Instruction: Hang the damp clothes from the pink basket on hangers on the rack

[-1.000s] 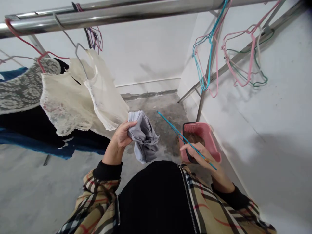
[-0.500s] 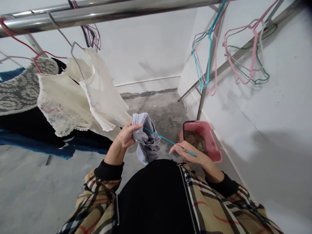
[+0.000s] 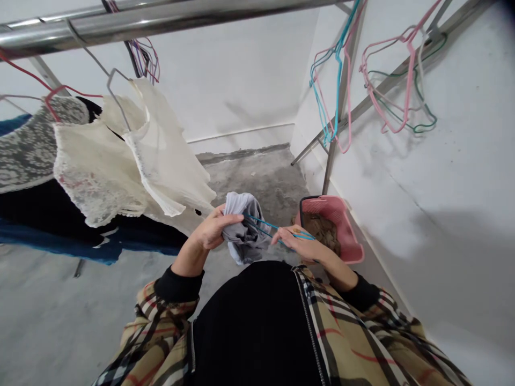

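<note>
Across the top, the big steel rail [image 3: 169, 22] already carries part of the load: cream lace-trimmed clothing [image 3: 161, 145] hangs from it on wire hangers, with a grey-and-white floral garment [image 3: 30, 142] and dark and blue clothes further left. That much looks done.

On the floor by the right-hand wall stands my pink plastic basket [image 3: 351, 236], its dark handle [image 3: 302, 206] at the near-left rim. In it lies a crumpled brown cloth [image 3: 322, 230], which I take to be waiting its turn; whether anything lies beneath, I cannot see.

The pale grey garment [image 3: 245, 244] is in front of me, bunched up in the air between rail and basket, so I judge this piece only half dealt with: it is not on the rail. Spare blue hangers [image 3: 337, 80] and pink hangers [image 3: 409, 80] hang at the right.

My right hand [image 3: 300, 244] grips a blue wire hanger [image 3: 263, 221], whose far end reaches the garment's opening; how deep it goes, I cannot tell. My left hand [image 3: 213, 228] pinches the garment's edge, thumb on top.
</note>
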`<state>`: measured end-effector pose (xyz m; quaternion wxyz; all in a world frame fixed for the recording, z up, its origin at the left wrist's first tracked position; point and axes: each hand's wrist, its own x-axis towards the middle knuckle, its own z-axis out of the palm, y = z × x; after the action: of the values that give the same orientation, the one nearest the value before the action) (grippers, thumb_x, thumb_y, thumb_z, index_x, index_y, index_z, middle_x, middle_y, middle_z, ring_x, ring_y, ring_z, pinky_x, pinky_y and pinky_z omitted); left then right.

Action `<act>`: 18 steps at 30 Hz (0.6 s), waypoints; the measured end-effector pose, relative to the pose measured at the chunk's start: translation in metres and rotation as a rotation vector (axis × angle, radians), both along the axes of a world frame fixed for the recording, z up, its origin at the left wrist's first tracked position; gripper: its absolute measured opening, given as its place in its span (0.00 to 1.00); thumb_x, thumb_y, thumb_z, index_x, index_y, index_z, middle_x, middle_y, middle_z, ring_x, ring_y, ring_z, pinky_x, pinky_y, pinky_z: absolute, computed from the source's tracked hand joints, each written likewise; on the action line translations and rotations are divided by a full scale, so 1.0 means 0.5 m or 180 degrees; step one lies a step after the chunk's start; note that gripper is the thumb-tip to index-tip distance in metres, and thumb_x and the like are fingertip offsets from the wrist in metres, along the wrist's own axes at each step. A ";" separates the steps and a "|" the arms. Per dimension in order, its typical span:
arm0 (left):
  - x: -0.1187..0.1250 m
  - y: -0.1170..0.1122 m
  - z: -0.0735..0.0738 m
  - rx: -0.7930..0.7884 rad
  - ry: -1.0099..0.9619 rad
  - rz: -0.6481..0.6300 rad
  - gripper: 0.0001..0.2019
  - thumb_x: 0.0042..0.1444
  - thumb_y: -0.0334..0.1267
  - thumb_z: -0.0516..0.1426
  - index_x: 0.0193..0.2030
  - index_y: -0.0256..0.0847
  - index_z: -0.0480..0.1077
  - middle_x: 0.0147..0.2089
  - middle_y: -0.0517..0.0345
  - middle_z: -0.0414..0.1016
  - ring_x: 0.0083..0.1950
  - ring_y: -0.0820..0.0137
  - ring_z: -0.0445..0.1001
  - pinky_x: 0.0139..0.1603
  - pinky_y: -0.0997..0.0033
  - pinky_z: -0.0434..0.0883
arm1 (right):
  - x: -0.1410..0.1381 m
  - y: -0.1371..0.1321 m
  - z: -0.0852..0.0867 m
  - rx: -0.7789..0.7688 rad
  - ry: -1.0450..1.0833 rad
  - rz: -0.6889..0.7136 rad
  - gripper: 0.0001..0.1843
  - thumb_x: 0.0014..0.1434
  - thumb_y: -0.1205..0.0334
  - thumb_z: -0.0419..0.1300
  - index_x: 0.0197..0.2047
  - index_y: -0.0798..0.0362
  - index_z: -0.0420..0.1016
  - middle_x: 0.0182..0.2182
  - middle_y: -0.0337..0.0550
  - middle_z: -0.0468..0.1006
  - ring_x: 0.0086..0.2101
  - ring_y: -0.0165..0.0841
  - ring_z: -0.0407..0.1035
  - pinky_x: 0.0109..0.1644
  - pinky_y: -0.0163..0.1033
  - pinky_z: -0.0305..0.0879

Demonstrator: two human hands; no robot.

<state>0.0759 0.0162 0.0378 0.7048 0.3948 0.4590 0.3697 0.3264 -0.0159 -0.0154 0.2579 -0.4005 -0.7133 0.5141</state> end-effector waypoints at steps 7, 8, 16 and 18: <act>0.014 -0.010 0.000 0.2490 0.2765 -0.1153 0.12 0.60 0.41 0.54 0.33 0.37 0.75 0.29 0.55 0.73 0.32 0.68 0.70 0.34 0.69 0.65 | -0.048 0.026 -0.016 0.0947 0.0317 -0.0845 0.32 0.66 0.38 0.44 0.25 0.52 0.72 0.24 0.41 0.75 0.29 0.30 0.69 0.37 0.35 0.63; 0.012 -0.010 0.005 0.2931 0.3320 -0.1019 0.12 0.60 0.39 0.53 0.31 0.37 0.74 0.30 0.54 0.73 0.33 0.67 0.70 0.34 0.69 0.64 | -0.045 0.030 -0.015 0.1034 0.0328 -0.0869 0.31 0.66 0.39 0.44 0.24 0.52 0.71 0.23 0.41 0.75 0.28 0.30 0.69 0.36 0.34 0.63; 0.002 -0.014 0.077 0.4213 0.5046 -0.0944 0.07 0.56 0.38 0.59 0.29 0.41 0.74 0.36 0.52 0.75 0.39 0.63 0.71 0.32 0.67 0.60 | -0.013 0.064 0.023 0.1535 0.0453 -0.0701 0.26 0.65 0.43 0.51 0.25 0.52 0.73 0.20 0.39 0.74 0.22 0.28 0.66 0.28 0.33 0.61; 0.001 -0.015 0.085 0.3847 0.5132 -0.1164 0.08 0.57 0.39 0.58 0.29 0.41 0.74 0.30 0.55 0.73 0.33 0.66 0.70 0.26 0.68 0.53 | -0.011 0.069 0.030 0.1734 0.0476 -0.0866 0.21 0.64 0.46 0.54 0.27 0.52 0.74 0.22 0.39 0.74 0.24 0.28 0.67 0.30 0.34 0.63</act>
<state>0.0766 0.0087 0.0801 -0.0848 0.8792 0.4660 0.0506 0.3209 0.0188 -0.0004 0.4739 -0.3694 -0.7438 0.2928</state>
